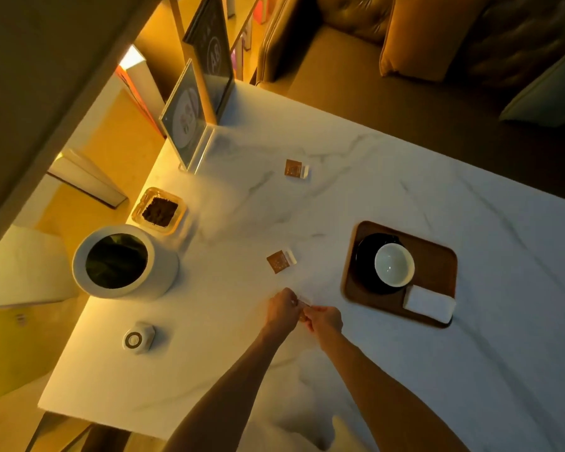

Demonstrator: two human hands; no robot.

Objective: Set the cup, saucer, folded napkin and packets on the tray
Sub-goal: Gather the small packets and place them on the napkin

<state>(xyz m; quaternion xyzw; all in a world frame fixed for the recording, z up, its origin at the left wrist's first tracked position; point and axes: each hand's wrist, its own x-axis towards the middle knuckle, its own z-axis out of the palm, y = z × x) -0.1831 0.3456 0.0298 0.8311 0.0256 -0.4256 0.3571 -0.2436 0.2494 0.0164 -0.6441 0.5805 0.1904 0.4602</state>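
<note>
Both hands meet low on the white worktop [405, 370]. The left hand [282, 309] and the right hand [327, 321] pinch one small packet [303, 308] between their fingertips. Each grip is nearly closed, fingers curled in on the packet. Most of the packet is hidden by the fingers.

Two more packets lie flat on the worktop, so there are three in all. The near packet [281, 261] is just above the hands. The far packet [296, 168] is well apart from it, up by the sign stands [190, 122].

One brown tray [437, 256] sits to the right of the hands. On it is one dark saucer [366, 275]. One white cup [394, 264] stands upright on the saucer. One folded napkin [429, 304] lies on the near right corner of the tray, just beside the saucer.

On the left side stand one big white pot [163, 272], one small dish [159, 211] with something dark in it, and one small round thing [138, 338].
</note>
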